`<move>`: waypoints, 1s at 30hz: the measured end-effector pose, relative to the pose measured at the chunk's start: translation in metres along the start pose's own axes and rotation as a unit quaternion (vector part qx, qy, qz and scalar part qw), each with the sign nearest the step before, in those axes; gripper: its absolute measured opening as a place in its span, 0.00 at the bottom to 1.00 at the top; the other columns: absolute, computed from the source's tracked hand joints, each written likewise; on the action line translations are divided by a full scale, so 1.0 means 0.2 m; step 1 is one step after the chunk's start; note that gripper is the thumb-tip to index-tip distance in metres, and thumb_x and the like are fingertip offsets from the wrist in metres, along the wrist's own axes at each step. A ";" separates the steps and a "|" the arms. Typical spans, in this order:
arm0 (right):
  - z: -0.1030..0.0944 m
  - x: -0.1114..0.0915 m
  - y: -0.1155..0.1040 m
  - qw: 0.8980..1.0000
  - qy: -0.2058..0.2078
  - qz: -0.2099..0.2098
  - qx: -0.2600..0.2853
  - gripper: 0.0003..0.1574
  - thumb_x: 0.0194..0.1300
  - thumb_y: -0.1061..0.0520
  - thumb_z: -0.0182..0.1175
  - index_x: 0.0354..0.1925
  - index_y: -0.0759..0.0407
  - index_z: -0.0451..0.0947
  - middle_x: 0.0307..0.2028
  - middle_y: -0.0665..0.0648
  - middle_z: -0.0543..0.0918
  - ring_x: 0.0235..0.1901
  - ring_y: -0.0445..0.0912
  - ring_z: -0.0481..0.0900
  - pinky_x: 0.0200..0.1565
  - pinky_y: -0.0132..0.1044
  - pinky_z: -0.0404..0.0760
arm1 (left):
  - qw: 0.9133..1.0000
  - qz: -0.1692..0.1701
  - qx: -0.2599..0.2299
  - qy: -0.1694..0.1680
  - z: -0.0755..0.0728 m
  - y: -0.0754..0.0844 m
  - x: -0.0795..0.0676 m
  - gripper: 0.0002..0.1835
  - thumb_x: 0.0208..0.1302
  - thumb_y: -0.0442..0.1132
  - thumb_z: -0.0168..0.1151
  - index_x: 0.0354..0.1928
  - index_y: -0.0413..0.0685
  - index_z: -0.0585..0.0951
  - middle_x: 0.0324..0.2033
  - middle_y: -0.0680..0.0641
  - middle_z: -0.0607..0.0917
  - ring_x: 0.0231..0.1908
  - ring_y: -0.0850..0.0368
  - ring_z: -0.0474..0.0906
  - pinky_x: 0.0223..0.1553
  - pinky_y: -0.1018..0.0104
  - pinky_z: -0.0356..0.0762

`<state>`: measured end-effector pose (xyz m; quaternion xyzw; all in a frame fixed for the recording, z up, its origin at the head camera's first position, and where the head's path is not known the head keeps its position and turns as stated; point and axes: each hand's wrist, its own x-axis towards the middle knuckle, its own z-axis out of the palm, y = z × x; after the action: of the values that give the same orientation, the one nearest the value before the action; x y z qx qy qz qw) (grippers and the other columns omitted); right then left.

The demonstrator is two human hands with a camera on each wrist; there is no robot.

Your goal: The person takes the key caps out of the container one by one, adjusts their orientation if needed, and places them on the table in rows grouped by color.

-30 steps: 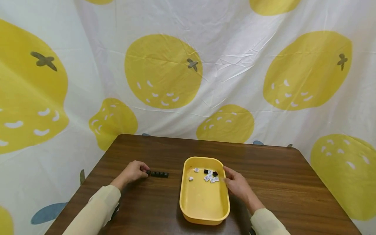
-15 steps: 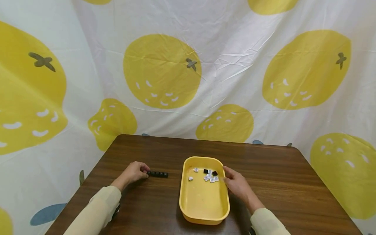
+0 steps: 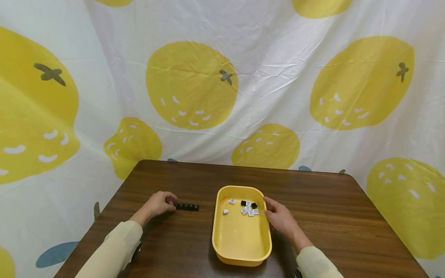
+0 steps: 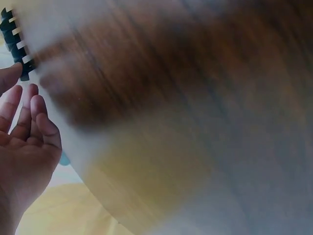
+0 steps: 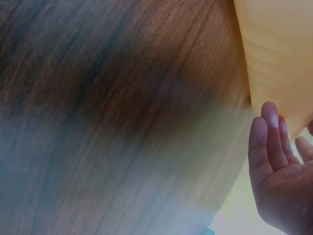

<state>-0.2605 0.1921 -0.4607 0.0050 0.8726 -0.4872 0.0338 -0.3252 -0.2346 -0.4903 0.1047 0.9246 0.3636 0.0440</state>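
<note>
At the left of the table, several small black keycap-like blocks form a straight row. My left hand pinches the block at the row's left end between thumb and fingertips, which partly hide it. In the left wrist view the thumb lies against the end of the black row. My right hand grips the right wall of a yellow plastic tray, thumb at the rim and fingers along the outside. Inside, toward the far end, lie several white printed blocks and a few black blocks.
Two white blocks lie apart from the cluster, one at the far left of the tray and one nearer. The brown wooden table ends at a white curtain printed with yellow lemons.
The left-end black block has moved slightly right, up against the row, with my left hand on it. My right hand and the tray stay in place.
</note>
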 end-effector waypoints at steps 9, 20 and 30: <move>-0.01 0.00 -0.01 1.000 -0.004 0.001 -0.006 0.33 0.71 0.62 0.54 0.72 0.61 0.64 0.41 0.63 0.80 0.27 0.51 0.74 0.27 0.43 0.75 | 0.999 0.022 0.011 0.034 -0.02 0.10 0.05 0.15 0.65 0.38 0.66 0.52 0.39 0.83 0.42 0.46 0.84 0.44 0.49 0.79 0.46 0.51 0.78; 0.00 -0.01 0.00 1.000 -0.005 0.000 -0.004 0.33 0.71 0.62 0.53 0.72 0.61 0.64 0.38 0.60 0.79 0.25 0.52 0.73 0.27 0.44 0.75 | 0.992 0.112 0.009 0.053 0.10 0.46 0.17 0.15 0.65 0.40 0.67 0.52 0.42 0.83 0.52 0.42 0.78 0.54 0.43 0.75 0.55 0.46 0.72; 0.00 0.00 -0.01 1.000 -0.004 -0.001 -0.002 0.33 0.70 0.62 0.54 0.72 0.61 0.65 0.35 0.59 0.78 0.24 0.51 0.73 0.26 0.43 0.75 | 0.985 0.158 0.068 0.023 0.32 0.72 0.27 0.15 0.64 0.42 0.68 0.51 0.47 0.85 0.63 0.38 0.72 0.64 0.37 0.66 0.62 0.39 0.62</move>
<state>-0.2596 0.1919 -0.4592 0.0019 0.8737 -0.4850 0.0363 -0.3444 -0.0778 -0.4399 0.2442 0.9197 0.3047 -0.0422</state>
